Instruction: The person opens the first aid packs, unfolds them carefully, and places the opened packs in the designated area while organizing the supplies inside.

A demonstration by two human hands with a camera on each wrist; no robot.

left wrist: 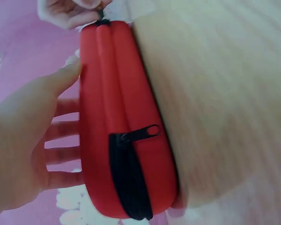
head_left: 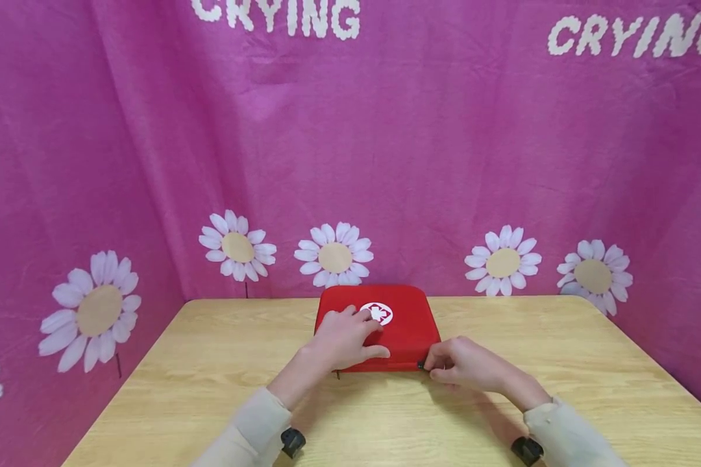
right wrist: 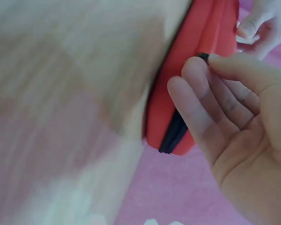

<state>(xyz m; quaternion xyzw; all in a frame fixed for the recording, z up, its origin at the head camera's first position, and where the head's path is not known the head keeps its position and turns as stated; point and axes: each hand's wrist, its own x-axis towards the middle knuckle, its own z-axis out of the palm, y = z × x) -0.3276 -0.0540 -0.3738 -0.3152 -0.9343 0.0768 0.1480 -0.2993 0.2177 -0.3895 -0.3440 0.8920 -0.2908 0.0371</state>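
A red zippered first-aid case (head_left: 405, 334) with a white round emblem lies closed-lidded on the table. My left hand (head_left: 344, 337) rests on its lid with fingers spread, partly over the emblem. At the case's front right corner, my right hand (head_left: 467, 364) pinches a small black zipper pull (right wrist: 203, 56) between thumb and index finger. Another black zipper pull (left wrist: 143, 133) hangs loose near the left front corner, seen in the left wrist view. Black zipper tape (left wrist: 129, 176) shows around that left end, and more black tape (right wrist: 174, 133) shows at the right end.
The case stands on a light wooden table (head_left: 210, 389), near its back edge. Behind and beside the table hangs a pink cloth (head_left: 385, 162) with white daisies and lettering. A black strap (head_left: 293, 442) is on the left wrist and another strap (head_left: 527, 449) on the right.
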